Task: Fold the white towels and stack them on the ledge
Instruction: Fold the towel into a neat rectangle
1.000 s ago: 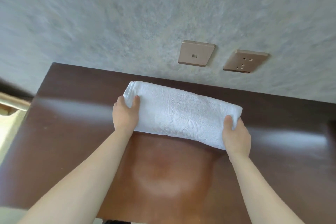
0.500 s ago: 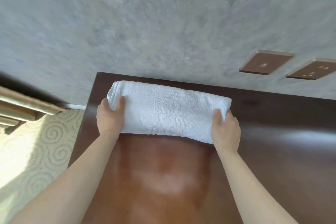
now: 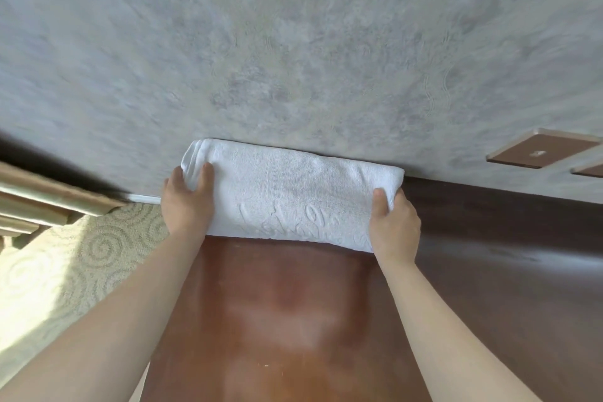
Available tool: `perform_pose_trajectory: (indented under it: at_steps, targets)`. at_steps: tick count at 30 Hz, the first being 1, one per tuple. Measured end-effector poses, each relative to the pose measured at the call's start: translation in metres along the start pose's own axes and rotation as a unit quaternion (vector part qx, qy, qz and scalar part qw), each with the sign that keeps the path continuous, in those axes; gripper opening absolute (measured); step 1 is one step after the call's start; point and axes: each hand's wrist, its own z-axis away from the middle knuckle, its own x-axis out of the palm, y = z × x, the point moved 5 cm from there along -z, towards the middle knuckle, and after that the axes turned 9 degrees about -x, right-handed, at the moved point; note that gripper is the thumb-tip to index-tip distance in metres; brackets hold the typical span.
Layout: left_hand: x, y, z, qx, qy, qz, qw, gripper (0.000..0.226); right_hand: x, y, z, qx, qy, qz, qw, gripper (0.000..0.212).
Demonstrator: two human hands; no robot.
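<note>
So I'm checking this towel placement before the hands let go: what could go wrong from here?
1. The folded towel sits at the left corner of the ledge; its left end, gripped by the left hand, may overhang and slump toward the carpet.
2. The layered folds at that end could spring open once released.
3. The right hand, withdrawing, may drag its end askew from the wall.

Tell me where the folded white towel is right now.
In the head view the folded white towel lies on the brown ledge at its far left end, against the grey wall, gripped between left hand and right hand.
</note>
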Motion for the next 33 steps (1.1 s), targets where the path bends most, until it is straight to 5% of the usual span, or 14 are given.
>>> perform_pose_trajectory:
  at_steps: [5,7,9,11,15,20,23,29,33]
  targets:
    - [0.003,-0.002,-0.003,-0.005,-0.010,-0.033,0.999,0.052,-0.001,0.002,0.001,0.003,0.000,-0.007,1.000,0.049]
    - [0.000,0.004,0.004,-0.007,0.035,-0.098,0.994,0.055,-0.003,-0.003,0.000,0.009,-0.009,0.081,0.997,0.057]
    - [0.001,0.025,0.022,0.054,0.084,-0.118,0.988,0.052,-0.008,-0.020,0.000,-0.039,0.035,0.206,0.977,0.064]
    - [0.017,0.051,0.048,0.155,0.046,-0.112,0.980,0.047,-0.005,-0.048,0.007,-0.133,0.076,0.235,0.960,0.062]
    - [0.063,0.065,0.093,0.354,-0.094,-0.259,0.893,0.050,0.033,-0.066,0.034,-0.278,-0.041,0.244,0.928,0.059]
    - [0.065,0.056,0.077,0.429,-0.115,-0.337,0.830,0.062,0.031,-0.043,0.016,-0.354,-0.077,0.274,0.891,0.066]
    - [0.043,0.036,0.054,0.439,-0.122,-0.367,0.811,0.067,0.028,-0.037,0.014,-0.340,-0.089,0.287,0.891,0.070]
    - [0.018,0.029,0.049,0.381,-0.096,-0.338,0.855,0.068,0.002,-0.020,0.016,-0.183,-0.063,0.337,0.922,0.075]
    - [0.060,0.050,0.103,0.474,-0.152,-0.314,0.808,0.074,0.033,-0.060,0.029,-0.304,-0.110,0.251,0.912,0.066]
